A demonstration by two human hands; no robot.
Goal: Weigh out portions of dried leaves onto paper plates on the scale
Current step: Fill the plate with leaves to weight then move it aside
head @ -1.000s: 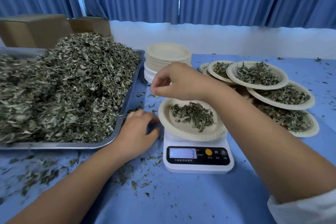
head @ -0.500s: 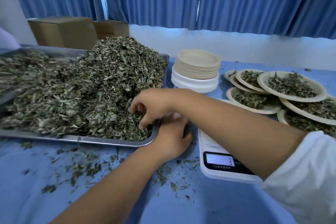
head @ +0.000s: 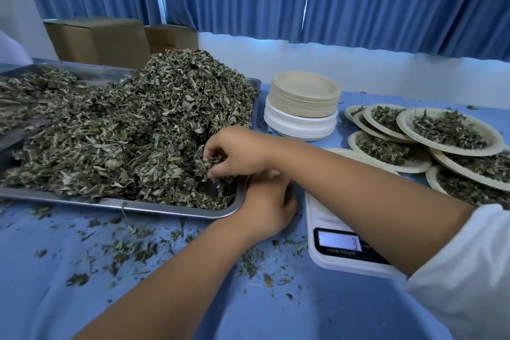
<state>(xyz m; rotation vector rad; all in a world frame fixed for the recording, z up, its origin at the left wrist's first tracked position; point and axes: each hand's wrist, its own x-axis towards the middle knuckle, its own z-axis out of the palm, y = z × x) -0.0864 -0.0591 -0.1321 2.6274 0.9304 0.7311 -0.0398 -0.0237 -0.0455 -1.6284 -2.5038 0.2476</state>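
Right hand (head: 237,152) fingers pinch a tuft of leaves (head: 124,132) at the tray (head: 165,208) corner, left hand (head: 265,207) fingers hidden beneath them; a loose pinch could shed leaves before the plate (head: 347,151) on the scale (head: 323,262), rightward.

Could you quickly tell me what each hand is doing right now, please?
Left hand: rests by the tray corner; fingers hidden, cannot tell.
Right hand: pinching dried leaves in the tray.
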